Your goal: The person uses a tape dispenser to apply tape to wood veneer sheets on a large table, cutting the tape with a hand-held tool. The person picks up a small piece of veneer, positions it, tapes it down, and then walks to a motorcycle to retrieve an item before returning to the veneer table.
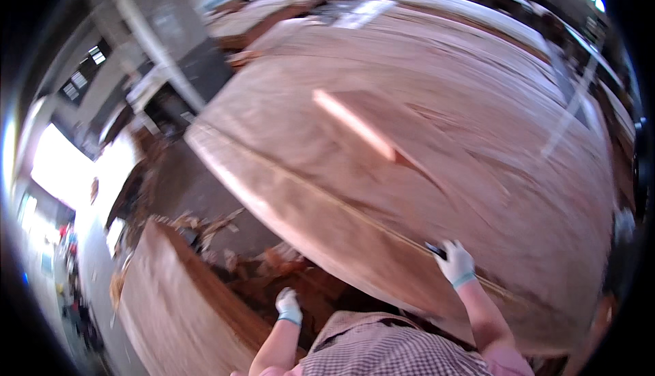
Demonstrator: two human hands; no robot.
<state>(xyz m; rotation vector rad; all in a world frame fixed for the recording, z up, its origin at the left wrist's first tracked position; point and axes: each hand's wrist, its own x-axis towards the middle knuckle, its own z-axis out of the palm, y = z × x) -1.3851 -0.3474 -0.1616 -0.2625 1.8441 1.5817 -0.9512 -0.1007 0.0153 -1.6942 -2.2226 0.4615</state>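
My right hand (456,264), in a white glove with a teal cuff, is closed around a small dark handheld tool (435,250); its exact kind is unclear. That hand is over the near edge of a wide stack of reddish-brown wood veneer sheets (286,137). On top lies a loose veneer piece (358,125) with a bright, straight left edge and a blurred right side. My left hand (288,306), gloved the same way, is over the dark gap between this stack and a lower one at left. Its fingers are small and blurred, and nothing shows in them.
A second veneer stack (170,308) stands at lower left. Torn veneer scraps (205,229) litter the floor between the stacks. Further stacks (273,14) sit at the back, near a pale slanting post (150,38) at far left.
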